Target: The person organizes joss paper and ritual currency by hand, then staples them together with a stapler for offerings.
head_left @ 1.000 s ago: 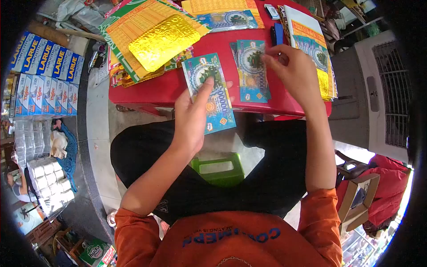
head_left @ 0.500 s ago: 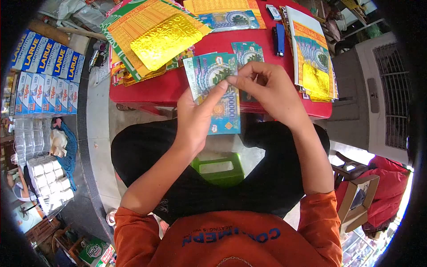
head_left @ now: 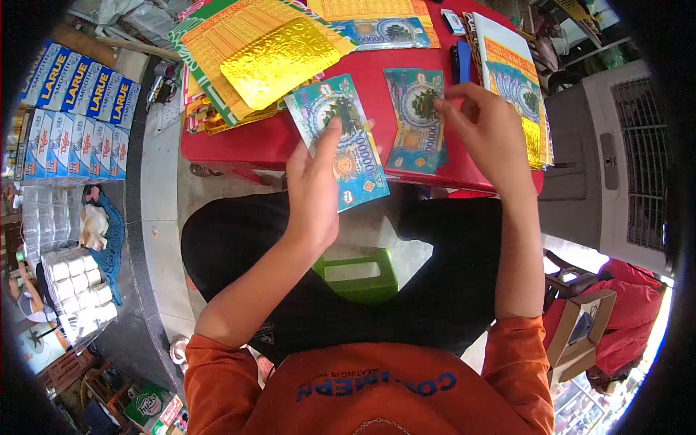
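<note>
My left hand (head_left: 313,185) holds a bundle of blue-green paper notes (head_left: 353,156), printed like banknotes with a pagoda and a row of zeros. The thumb presses on the top note, and the bundle tilts over the table's front edge. To its right, similar notes (head_left: 415,138) lie overlapped on the red table (head_left: 279,148). My right hand (head_left: 493,138) is there, thumb and forefinger pinched at the upper right edge of the top note. Its other fingers are curled.
A gold embossed sheet (head_left: 279,65) tops a paper stack at the left. Another note bundle (head_left: 384,32) lies at the back. A blue stapler-like object (head_left: 461,61) sits beside more papers (head_left: 511,80) at the right. A green stool (head_left: 362,279) shows between the knees.
My right hand has moved right, away from the bundle, to the notes on the table; a note now lies there nearer the front edge. The bundle in my left hand has tilted and its fan has closed.
</note>
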`<state>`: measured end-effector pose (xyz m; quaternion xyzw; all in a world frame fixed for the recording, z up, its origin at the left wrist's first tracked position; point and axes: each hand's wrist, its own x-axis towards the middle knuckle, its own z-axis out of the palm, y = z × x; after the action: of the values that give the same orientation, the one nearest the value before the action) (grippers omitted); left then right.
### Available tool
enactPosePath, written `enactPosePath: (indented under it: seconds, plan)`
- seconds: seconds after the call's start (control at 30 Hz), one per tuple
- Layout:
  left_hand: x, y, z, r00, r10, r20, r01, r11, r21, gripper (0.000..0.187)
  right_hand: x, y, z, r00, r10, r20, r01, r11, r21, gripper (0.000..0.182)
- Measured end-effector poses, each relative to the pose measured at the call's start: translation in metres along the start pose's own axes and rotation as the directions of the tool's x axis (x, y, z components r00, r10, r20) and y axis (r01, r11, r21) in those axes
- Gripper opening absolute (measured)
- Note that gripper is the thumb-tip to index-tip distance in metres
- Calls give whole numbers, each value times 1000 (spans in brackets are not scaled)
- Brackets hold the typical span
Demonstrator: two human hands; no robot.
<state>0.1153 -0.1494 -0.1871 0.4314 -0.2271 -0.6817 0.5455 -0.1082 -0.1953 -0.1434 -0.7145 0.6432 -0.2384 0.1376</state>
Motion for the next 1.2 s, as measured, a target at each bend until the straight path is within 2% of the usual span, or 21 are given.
enactPosePath:
  seconds: [0.13, 0.17, 0.2, 0.23, 0.3, 0.37, 0.4, 0.43, 0.47, 0.5, 0.53, 0.6, 0.63, 0.7, 0.73, 0.83, 0.9, 1.03, 1.07, 1.13, 1.2]
  plan:
    - [-2, -1, 7, 1000, 0, 15, 1, 999, -33, 38, -7, -16, 11, 993, -77, -93, 77, 997, -3, 26]
    - [-3, -1, 9, 1000, 0, 14, 0, 999, -33, 38, -9, -21, 16, 995, -97, 24, 88, 963, 254, 30]
    - [-4, 0, 11, 999, -3, 50, 5, 999, -35, 35, -11, -25, 19, 981, -145, 132, 62, 868, 493, 33]
    - [-4, 0, 13, 996, -7, 88, 10, 999, -37, 33, -11, -29, 17, 981, -144, 130, 62, 868, 492, 33]
    - [-6, 2, 20, 993, 14, 120, -7, 998, -59, 35, -10, -37, 9, 921, -120, 372, -87, 865, 495, 33]
    - [-5, 5, 26, 983, 66, 173, -49, 993, -105, 38, 0, -32, 10, 941, -155, 302, -34, 842, 538, 32]
    - [-1, 2, 23, 965, 113, 236, -100, 993, -65, 47, 9, -27, 8, 956, -130, 264, -33, 844, 536, 28]
    - [1, 1, 22, 965, 120, 232, -107, 992, -67, 47, 20, -22, 7, 968, -106, 228, -34, 844, 535, 24]
    - [1, -1, 21, 965, 130, 226, -130, 991, -16, 51, 35, -13, 5, 977, -104, 187, -1, 873, 488, 28]
    - [1, -2, 20, 965, 136, 224, -148, 988, 36, 54, 52, -5, 4, 983, -88, 159, 24, 931, 365, 34]
    - [-3, 2, 21, 970, 108, 220, -135, 985, 111, 52, 82, 8, 5, 984, -85, 158, 22, 931, 364, 34]
    - [-2, -3, 16, 963, 121, 239, -147, 985, 94, 53, 131, 24, 8, 986, -143, 91, 129, 980, 153, 48]
    - [-1, -5, 14, 958, 142, 251, -164, 984, 71, 55, 133, 29, 9, 986, -140, 89, 125, 980, 152, 48]
    - [-1, -6, 13, 959, 116, 259, -130, 991, 37, 57, 135, 30, 10, 990, -117, -75, 87, 944, -317, 52]
    - [-1, -7, 13, 960, 90, 264, -93, 996, 0, 59, 127, 29, 13, 964, -206, -170, 129, 916, -379, 49]
    - [-4, -5, 12, 956, 56, 290, -61, 998, 5, 64, 67, 8, 10, 955, -274, -117, 212, 901, -379, 49]
    - [-8, -3, 12, 957, 15, 291, -6, 1000, -31, 64, 29, -1, 10, 949, -315, 8, 301, 899, -317, 52]
    - [-16, 4, 20, 960, -106, 260, 131, 988, -80, 67, -25, -20, 13, 958, -282, 54, 287, 940, -185, 66]
    - [-15, 4, 20, 960, -105, 260, 130, 988, -78, 67, -36, -22, 15, 950, -297, 96, 311, 928, -206, 75]
    - [-10, 3, 16, 964, -35, 265, 23, 999, 48, 67, -48, -23, 18, 941, -276, 195, 311, 932, -184, 97]
    - [-6, 4, 13, 962, -23, 270, 7, 998, 60, 67, -51, -12, 28, 941, -294, 166, 324, 925, -200, 96]
